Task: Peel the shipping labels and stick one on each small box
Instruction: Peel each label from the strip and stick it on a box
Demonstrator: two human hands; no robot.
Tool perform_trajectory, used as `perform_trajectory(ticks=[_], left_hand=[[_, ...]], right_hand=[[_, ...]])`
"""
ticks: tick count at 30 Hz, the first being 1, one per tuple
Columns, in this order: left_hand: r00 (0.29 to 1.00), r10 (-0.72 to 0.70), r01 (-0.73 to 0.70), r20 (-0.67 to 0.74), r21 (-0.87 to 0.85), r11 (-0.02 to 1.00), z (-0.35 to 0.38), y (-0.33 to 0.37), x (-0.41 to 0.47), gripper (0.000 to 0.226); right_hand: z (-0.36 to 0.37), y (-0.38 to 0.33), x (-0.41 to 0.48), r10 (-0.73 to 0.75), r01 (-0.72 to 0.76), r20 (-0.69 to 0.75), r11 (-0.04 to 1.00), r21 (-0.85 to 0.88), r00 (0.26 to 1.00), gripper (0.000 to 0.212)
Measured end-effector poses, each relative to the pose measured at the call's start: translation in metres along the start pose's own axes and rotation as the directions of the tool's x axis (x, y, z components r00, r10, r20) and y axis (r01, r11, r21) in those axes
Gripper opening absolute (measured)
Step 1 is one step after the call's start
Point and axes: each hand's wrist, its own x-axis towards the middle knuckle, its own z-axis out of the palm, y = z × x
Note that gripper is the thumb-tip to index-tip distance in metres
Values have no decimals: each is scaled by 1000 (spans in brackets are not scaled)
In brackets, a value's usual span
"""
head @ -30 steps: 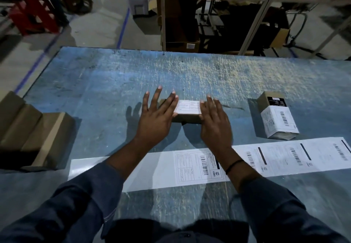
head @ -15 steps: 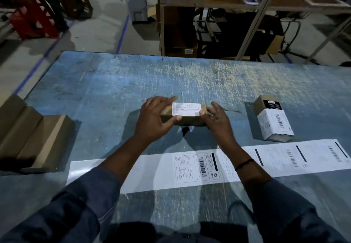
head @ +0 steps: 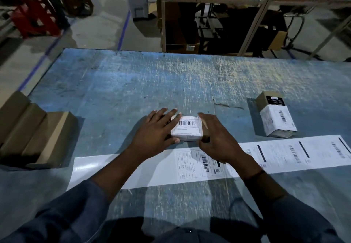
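Note:
A small brown box point(head: 206, 131) lies at the middle of the blue table with a white shipping label point(head: 187, 128) across its top face. My left hand point(head: 153, 134) rests flat over the box's left end, thumb at its near edge. My right hand point(head: 216, 142) clasps the box's right end. A long white label strip point(head: 284, 153) runs across the table just in front of the box, with several printed labels on it. A second small box point(head: 275, 117), labelled, lies to the right.
Several plain brown boxes point(head: 34, 128) lean together at the table's left edge. Beyond the scratched table's point(head: 171, 83) far edge stand metal shelving point(head: 256, 14) and a red crate point(head: 34, 18) on the floor.
The box has been turned over toward me between both hands, so the labelled face with the barcode now points up. It sits nearer to the label strip than before.

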Motion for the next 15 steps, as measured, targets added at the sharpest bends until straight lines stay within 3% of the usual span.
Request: perform_trajectory(ticks=[2,5,10,15], left_hand=[[997,-6,12,-81,76,997,5,10,-5,76],[973,59,-38,-225,100,994,11,17,-18,52],[917,105,-99,-385,35,994,6,3,-29,30],[921,8,-65,-389,-133,989,-6,-2,-20,26]], right_hand=[[3,1,2,-62,62,8,981,-183,998,88],[7,1,2,-67,82,59,947,-311,996,88],[1,-7,2,25,29,137,926,-375,990,88],[-9,-14,6,33,33,155,915,-402,987,87]])
